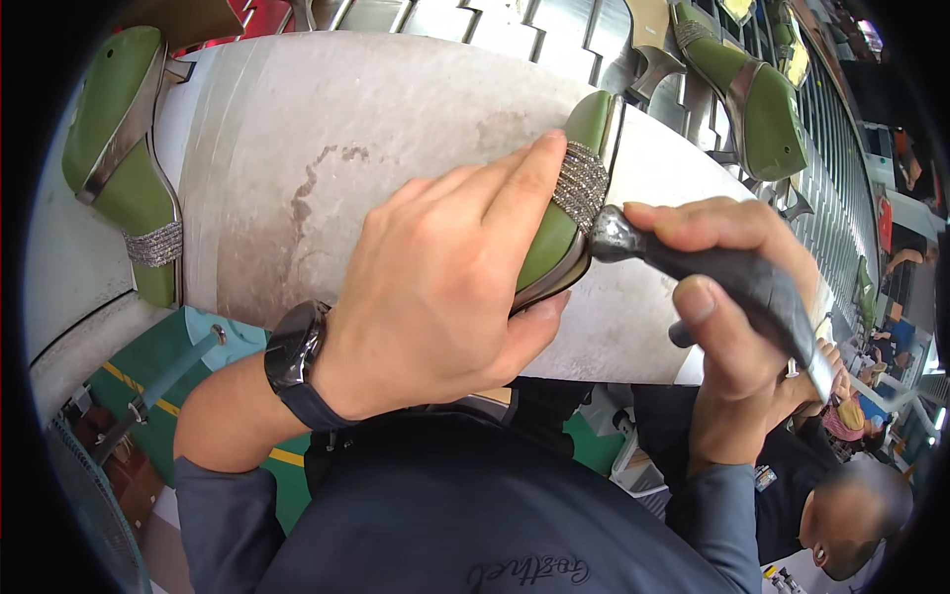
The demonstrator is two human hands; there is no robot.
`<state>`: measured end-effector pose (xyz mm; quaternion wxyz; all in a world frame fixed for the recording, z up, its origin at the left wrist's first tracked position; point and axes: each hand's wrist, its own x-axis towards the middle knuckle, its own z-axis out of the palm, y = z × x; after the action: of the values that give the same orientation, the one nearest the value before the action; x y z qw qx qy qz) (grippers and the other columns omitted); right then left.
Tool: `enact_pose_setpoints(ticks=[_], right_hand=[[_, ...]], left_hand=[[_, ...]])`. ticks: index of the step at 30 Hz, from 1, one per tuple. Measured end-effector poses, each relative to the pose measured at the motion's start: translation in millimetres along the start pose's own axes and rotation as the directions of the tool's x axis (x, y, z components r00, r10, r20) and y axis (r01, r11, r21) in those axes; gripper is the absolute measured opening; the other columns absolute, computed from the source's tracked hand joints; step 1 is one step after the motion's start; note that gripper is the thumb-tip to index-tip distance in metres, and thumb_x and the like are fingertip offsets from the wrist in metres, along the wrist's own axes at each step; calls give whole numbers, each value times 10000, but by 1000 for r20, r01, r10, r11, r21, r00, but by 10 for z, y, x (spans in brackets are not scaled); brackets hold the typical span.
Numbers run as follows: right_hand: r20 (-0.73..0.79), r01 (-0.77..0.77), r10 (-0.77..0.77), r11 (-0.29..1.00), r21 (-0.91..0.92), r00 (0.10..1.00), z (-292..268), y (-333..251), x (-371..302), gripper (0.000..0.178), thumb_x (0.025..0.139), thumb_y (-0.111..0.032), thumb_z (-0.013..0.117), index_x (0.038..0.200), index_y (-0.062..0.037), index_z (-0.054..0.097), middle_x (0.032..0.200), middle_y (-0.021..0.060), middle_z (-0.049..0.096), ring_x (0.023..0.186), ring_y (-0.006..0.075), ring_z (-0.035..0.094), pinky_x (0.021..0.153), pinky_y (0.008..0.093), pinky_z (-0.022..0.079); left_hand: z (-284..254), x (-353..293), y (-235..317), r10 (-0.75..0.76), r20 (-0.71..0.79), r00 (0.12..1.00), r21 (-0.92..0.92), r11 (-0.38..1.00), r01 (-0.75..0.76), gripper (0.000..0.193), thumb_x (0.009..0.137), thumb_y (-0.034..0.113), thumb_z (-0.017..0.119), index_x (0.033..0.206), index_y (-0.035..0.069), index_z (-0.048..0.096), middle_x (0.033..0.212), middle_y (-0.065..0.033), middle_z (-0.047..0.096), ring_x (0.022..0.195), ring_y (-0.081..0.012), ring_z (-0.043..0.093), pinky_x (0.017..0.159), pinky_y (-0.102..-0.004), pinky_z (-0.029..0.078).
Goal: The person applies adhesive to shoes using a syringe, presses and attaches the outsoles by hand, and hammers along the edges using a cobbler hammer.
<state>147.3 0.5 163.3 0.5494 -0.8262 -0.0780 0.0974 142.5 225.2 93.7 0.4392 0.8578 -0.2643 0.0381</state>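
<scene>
A shoe upper on a green shoe last (537, 259) lies on the pale worktop in front of me, with a glittering band (582, 186) of beads across it. My left hand (445, 267) is closed round its near side, thumb beneath and forefinger along the band. In my right hand (737, 267) is a dark metal shoemaker's hammer (732, 272), gripped by its body. Its round, worn face (616, 238) meets or nearly meets the shoe's edge beside the band; I cannot tell whether they touch. The hammer's flat, thin end sticks out past my palm.
The stained worktop (267, 168) spans the middle. Another green last with straps (124, 158) lies at the left; a similar one (742, 94) is on the slatted metal conveyor (485, 35) behind. A co-worker (841, 515) is close by at the lower right.
</scene>
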Motion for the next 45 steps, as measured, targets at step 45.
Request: enact_pose_setpoints(ticks=[45], right_hand=[[85,418,-410,898,-140,908,884,225,-645,385,698,-48,837,1032,75,690,1034,251,725,911,358,737,774,393,628]], left_hand=[[-174,-308,-272,31,-40,999,3,1000,-31,447,1013,277,620,1304,-62,630,1251,-227,681,1059,-404,666,913,-447,505]])
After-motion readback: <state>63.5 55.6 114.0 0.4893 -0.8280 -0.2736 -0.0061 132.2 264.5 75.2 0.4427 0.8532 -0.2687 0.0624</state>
